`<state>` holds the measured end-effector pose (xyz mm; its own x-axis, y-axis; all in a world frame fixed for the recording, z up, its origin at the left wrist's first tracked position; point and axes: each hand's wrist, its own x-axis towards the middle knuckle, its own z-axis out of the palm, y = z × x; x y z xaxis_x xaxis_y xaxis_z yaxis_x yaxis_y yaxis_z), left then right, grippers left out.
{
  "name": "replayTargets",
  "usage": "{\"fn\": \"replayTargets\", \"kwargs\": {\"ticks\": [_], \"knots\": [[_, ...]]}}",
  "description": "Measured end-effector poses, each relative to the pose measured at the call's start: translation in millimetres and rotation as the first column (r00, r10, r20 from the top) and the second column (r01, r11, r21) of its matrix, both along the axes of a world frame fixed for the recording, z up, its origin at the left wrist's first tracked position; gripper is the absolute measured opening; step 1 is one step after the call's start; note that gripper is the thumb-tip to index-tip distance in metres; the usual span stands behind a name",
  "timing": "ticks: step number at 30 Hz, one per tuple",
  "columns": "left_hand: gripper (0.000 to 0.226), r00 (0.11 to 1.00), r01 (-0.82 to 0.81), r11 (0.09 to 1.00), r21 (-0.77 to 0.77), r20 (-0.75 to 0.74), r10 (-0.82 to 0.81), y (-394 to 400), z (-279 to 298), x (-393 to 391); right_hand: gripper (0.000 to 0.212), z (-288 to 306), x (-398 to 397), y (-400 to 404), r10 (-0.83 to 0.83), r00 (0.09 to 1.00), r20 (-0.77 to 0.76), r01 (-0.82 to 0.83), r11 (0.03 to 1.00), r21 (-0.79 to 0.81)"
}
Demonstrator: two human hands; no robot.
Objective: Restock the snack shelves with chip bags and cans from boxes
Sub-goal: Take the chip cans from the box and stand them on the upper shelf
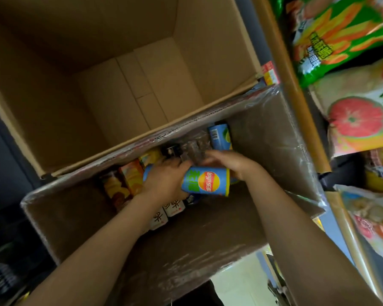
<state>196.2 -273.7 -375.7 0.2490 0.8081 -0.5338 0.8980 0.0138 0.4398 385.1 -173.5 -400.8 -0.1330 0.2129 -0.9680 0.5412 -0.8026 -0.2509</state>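
Two hands (164, 177) (228, 162) lift one blue chip can (205, 181) out of the near box (274, 138).

Both hands are close together, one at each end of the can, which lies on its side just above the other snacks. The left hand wraps round one end; the right hand curls over the other end, though its fingertips are blurry, so how tight it grips is hard to tell. The can looks light and stiff but smooth, so holding round the middle or both ends should be safest, without squeezing hard. Under it sit orange cartons (131, 180) and another blue can (220, 136). Farther off stands an open empty box (210, 40). Chip bags (358, 120) fill the shelves on the right.
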Motion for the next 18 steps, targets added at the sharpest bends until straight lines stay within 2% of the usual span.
{"fn": "replayTargets", "kwargs": {"ticks": [1, 2, 3, 4, 6, 8, 11, 14, 18], "knots": [[0.08, 0.999, -0.032, 0.997, -0.066, -0.024, 0.03, -2.6, 0.6, -3.0, 0.025, -13.8, 7.4, 2.9, -0.085, 0.992, 0.094, 0.076, 0.993, 0.094], [0.081, 0.996, -0.064, 0.99, -0.127, -0.068, 0.056, -6.0, -1.1, -6.8, 0.024, -28.0, 14.9, 5.9, -0.118, 0.967, 0.227, 0.076, 0.98, 0.185], [0.082, 0.989, -0.12, 0.977, -0.173, -0.109, 0.102, -10.1, -3.9, -10.6, 0.022, -41.6, 21.7, 8.2, -0.083, 0.927, 0.366, -0.012, 0.969, 0.249], [0.08, 0.976, -0.198, 0.959, -0.203, -0.135, 0.172, -14.3, -6.4, -14.4, 0.029, -52.1, 26.1, 7.4, -0.02, 0.874, 0.485, -0.122, 0.958, 0.26], [0.075, 0.929, -0.364, 0.901, -0.235, -0.157, 0.335, -22.8, -13.2, -20.4, 0.063, -66.6, 27.2, -4.8, 0.109, 0.785, 0.61, -0.246, 0.958, 0.146], [0.075, 0.887, -0.461, 0.848, -0.261, -0.167, 0.431, -29.5, -22.0, -22.7, 0.082, -73.4, 23.4, -19.8, 0.152, 0.769, 0.621, -0.287, 0.95, 0.122], [0.073, 0.854, -0.521, 0.81, -0.27, -0.151, 0.498, -30.9, -26.2, -21.3, 0.091, -78.8, 16.5, -31.4, 0.168, 0.797, 0.58, -0.311, 0.937, 0.156], [0.06, 0.769, -0.614, 0.706, -0.352, -0.07, 0.635, -27.2, -24.7, -19.0, 0.064, -72.5, 1.8, -34.4, 0.036, 0.91, 0.412, -0.109, 0.982, 0.154], [0.061, 0.537, -0.675, 0.481, -0.559, 0.075, 0.841, -29.0, -17.5, -13.8, 0.03, -46.1, -12.0, -29.2, -0.124, 0.972, 0.201, 0.102, 0.988, 0.116]]}}
